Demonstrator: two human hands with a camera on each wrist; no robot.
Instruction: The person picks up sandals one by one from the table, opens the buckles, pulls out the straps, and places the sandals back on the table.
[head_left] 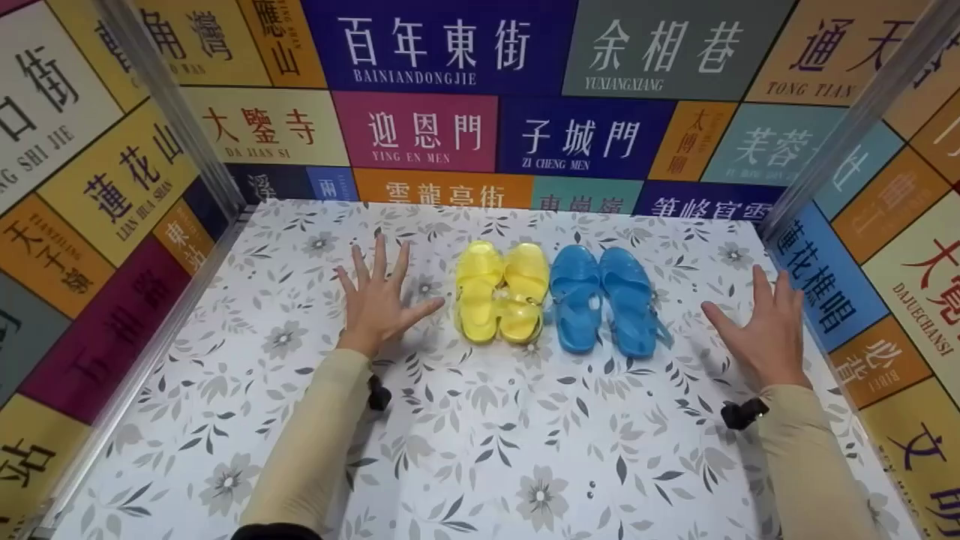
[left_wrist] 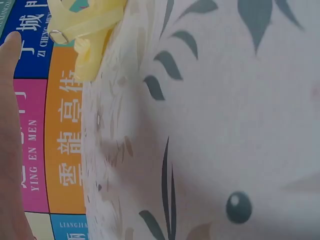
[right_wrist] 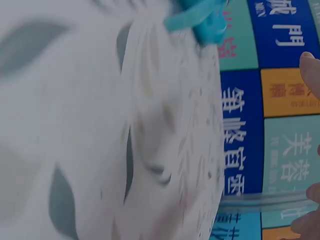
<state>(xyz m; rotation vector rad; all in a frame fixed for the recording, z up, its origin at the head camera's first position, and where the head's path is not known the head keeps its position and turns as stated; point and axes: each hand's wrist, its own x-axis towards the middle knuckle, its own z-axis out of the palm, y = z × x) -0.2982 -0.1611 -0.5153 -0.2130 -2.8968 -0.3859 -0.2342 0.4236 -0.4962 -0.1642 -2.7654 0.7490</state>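
Observation:
Two yellow sandals [head_left: 478,300] stand side by side near the middle of the table, toes toward the back wall. Right beside them is a pair of blue sandals [head_left: 576,300], set the same way. My left hand [head_left: 379,304] is spread to the left of the yellow pair, its thumb pointing at them without touching. Off to the right of the blue pair, my right hand [head_left: 765,330] also has its fingers spread and holds nothing. In the left wrist view part of a yellow sandal [left_wrist: 92,35] shows at the top; the right wrist view catches a blurred blue sandal [right_wrist: 205,20].
A white cloth with grey flowers and leaves [head_left: 540,450] covers the table. Colourful walls with printed street names [head_left: 420,135] enclose it at the back and both sides. Clear corner posts [head_left: 847,120] stand where the walls meet. Each wrist wears a small black camera [head_left: 379,394].

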